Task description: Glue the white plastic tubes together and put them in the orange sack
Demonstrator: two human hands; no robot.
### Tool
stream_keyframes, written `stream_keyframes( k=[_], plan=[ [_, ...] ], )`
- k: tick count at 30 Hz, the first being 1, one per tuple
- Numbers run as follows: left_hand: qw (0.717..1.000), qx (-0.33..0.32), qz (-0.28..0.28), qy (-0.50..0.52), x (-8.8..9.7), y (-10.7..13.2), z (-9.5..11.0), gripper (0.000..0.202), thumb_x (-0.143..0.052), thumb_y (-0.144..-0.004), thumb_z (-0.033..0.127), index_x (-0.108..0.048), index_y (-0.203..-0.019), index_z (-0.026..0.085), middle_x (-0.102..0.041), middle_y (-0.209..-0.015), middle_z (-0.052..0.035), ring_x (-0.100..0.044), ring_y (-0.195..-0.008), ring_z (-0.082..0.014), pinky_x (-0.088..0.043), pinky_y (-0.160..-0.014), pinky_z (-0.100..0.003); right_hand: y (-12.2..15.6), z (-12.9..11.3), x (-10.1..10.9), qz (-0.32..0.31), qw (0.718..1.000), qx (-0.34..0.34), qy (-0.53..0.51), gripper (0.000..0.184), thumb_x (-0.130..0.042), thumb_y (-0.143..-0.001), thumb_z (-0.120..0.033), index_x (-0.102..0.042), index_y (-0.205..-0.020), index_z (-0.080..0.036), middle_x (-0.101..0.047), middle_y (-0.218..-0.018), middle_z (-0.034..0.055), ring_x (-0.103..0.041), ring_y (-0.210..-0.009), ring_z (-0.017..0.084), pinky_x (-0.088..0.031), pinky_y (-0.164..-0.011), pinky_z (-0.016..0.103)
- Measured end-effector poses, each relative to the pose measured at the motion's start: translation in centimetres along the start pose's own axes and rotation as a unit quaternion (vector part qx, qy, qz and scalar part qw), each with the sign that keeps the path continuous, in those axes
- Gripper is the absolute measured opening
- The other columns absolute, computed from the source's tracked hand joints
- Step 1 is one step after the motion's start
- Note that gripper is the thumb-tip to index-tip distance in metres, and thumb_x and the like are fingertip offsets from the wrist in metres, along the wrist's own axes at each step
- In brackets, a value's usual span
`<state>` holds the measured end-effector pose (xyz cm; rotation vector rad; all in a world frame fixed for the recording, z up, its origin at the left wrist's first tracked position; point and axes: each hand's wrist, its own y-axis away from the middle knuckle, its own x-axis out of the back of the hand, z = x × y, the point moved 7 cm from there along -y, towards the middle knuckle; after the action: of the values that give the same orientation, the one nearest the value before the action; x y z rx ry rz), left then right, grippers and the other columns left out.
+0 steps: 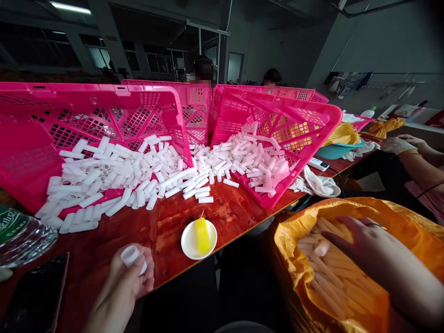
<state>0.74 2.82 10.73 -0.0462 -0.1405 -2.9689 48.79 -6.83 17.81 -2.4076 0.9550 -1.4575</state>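
Note:
My left hand (126, 282) is closed around a short white plastic tube (131, 255), above the near edge of the red-brown table (163, 226). Its open end points up. Over the mouth of an orange woven sack (293, 236) at the right, my right hand (367, 245) has its fingers apart, with nothing seen in them. Below that hand, long pale tubes (329, 277) fill the sack, and one short blurred tube piece (322, 247) shows near the thumb. Between my hands, a small white bowl (187, 240) holds a yellow block (201, 236).
Pink crates (93, 90) lie tipped on the table, spilling piles of short white tubes (114, 166). A water bottle (24, 236) and a dark phone (38, 291) are at left. White cloths (321, 182) lie at right, near a co-worker's gloved hand (398, 145).

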Motion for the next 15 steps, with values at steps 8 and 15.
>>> stream_keyframes(
  k=[8,15],
  plan=[
    [0.994,-0.048,-0.054,-0.079,-3.5,-1.0,-0.7,0.039,-0.063,-0.078,0.055,-0.061,-0.096,0.02,-0.064,-0.084,-0.0035,-0.062,-0.077,-0.02,-0.054,-0.073,-0.033,-8.1,-15.9,-21.0,-0.141,0.962,0.169,-0.162,0.023,-0.056,-0.088,-0.02,-0.061,-0.067,-0.014,-0.062,-0.07,0.0014,-0.059,-0.072,0.011,-0.043,-0.071,0.024],
    [0.951,-0.139,-0.129,-0.245,-2.6,-1.6,-3.0,0.039,-0.068,-0.078,0.042,-0.052,-0.108,0.024,-0.06,-0.116,-0.0097,-0.062,-0.101,-0.0256,-0.052,-0.089,-0.043,-7.6,-14.1,-21.7,-0.14,0.962,0.141,-0.185,0.021,-0.066,-0.08,-0.027,-0.054,-0.065,-0.018,-0.051,-0.056,-0.0046,-0.051,-0.053,0.008,-0.037,-0.053,0.021]
  ],
)
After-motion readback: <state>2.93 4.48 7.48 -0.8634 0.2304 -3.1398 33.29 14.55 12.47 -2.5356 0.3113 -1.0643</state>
